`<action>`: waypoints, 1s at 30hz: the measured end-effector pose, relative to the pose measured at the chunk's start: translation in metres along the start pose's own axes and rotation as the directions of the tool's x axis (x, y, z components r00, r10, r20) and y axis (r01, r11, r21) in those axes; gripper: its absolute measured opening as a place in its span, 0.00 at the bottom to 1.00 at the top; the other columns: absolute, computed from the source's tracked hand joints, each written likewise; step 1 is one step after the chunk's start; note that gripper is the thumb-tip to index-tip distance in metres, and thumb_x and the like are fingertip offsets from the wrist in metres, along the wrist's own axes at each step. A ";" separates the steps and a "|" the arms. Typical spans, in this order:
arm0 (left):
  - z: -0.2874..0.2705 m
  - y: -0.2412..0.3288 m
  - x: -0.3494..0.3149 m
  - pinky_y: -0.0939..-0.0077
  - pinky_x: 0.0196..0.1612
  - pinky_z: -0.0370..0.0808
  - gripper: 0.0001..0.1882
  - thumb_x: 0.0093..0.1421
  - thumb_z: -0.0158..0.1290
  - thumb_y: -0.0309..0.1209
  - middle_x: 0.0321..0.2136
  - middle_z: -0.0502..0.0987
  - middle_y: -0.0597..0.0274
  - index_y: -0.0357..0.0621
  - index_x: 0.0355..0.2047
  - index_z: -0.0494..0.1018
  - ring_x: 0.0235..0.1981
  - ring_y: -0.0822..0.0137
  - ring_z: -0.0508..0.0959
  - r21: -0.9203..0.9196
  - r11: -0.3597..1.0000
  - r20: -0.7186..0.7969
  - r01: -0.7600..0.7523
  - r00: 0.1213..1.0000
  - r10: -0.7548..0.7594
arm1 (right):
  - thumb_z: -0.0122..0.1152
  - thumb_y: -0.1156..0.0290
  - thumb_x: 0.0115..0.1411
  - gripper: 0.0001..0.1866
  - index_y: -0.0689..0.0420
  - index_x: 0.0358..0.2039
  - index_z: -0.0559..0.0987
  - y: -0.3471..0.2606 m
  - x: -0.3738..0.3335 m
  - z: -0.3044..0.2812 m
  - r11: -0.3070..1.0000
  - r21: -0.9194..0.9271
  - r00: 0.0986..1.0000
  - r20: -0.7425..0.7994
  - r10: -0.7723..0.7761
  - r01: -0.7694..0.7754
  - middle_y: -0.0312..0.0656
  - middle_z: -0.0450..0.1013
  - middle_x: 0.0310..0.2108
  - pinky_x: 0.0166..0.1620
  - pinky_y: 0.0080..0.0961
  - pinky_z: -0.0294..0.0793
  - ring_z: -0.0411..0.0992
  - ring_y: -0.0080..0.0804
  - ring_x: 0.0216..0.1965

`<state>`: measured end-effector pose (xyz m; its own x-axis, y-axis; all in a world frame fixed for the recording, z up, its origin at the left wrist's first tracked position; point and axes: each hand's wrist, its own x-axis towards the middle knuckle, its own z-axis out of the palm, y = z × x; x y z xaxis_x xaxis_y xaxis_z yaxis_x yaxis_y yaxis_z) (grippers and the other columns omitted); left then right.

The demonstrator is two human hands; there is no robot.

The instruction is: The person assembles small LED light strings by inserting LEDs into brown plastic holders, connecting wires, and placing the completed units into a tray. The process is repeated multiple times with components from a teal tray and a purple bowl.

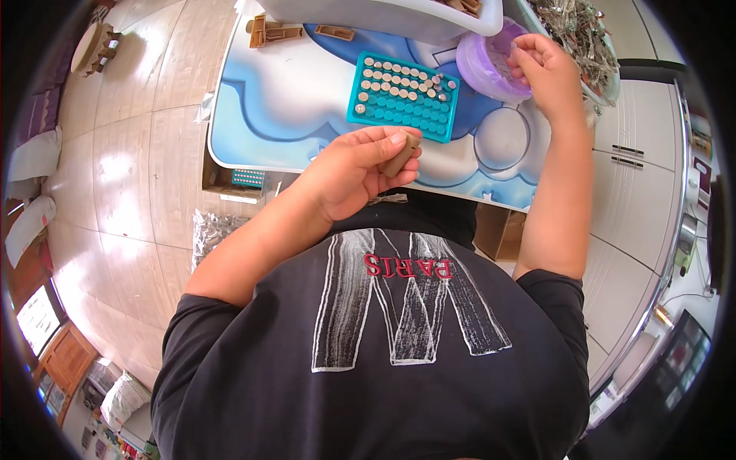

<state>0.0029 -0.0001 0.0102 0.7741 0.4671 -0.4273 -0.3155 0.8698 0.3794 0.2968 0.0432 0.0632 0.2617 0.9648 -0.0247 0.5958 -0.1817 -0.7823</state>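
Between the thumb and fingers of my left hand (pixel 360 165) is a small brown plastic piece (pixel 400 159), held just in front of the table's near edge. My right hand (pixel 546 73) is over the purple bowl (pixel 474 67), thumb and fingertips pinched together. Whatever is in that pinch is too small to name. Beyond my left hand lies a teal tray (pixel 438 135) with rows of round hollows. Silver round pieces (pixel 386 76) sit in its far rows, and one or two stand at its left side.
Brown plastic parts (pixel 270 33) lie at the table's far left. A white bin (pixel 383 14) with brown pieces stands at the back. Right of the bowl, a container holds a heap of small metal-looking parts (pixel 576 38). White cabinets (pixel 632 176) line the right side.
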 end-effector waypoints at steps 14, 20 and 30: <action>-0.006 -0.004 0.005 0.73 0.50 0.71 0.16 0.64 0.45 0.34 0.35 0.73 0.58 0.34 0.47 0.66 0.39 0.67 0.74 -0.113 0.993 0.211 -0.044 0.975 0.067 | 0.60 0.78 0.54 0.03 0.61 0.30 0.75 -0.028 -0.110 0.085 0.846 0.310 0.896 -0.243 -0.372 0.435 0.40 0.73 0.30 0.36 0.23 0.70 0.71 0.28 0.32; -0.001 -0.005 0.005 0.76 0.48 0.72 0.18 0.65 0.44 0.34 0.34 0.74 0.59 0.33 0.49 0.65 0.39 0.68 0.75 -0.141 0.990 0.210 -0.018 0.976 0.048 | 0.61 0.80 0.52 0.05 0.60 0.30 0.75 -0.023 -0.128 0.106 0.804 0.175 0.814 -0.261 -0.519 0.568 0.43 0.71 0.33 0.34 0.23 0.70 0.70 0.32 0.31; 0.000 -0.008 0.004 0.75 0.49 0.69 0.18 0.65 0.43 0.37 0.35 0.72 0.62 0.33 0.47 0.66 0.40 0.69 0.73 -0.068 0.995 0.208 -0.068 0.975 0.081 | 0.60 0.81 0.53 0.04 0.61 0.30 0.75 -0.028 -0.131 0.108 0.800 0.164 0.807 -0.271 -0.526 0.577 0.42 0.71 0.31 0.30 0.22 0.71 0.71 0.30 0.28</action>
<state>0.0086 -0.0053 0.0058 0.8433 0.4926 -0.2150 -0.4041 0.8448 0.3507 0.1635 -0.0578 0.0210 0.1034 0.8222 0.5597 0.5032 0.4421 -0.7425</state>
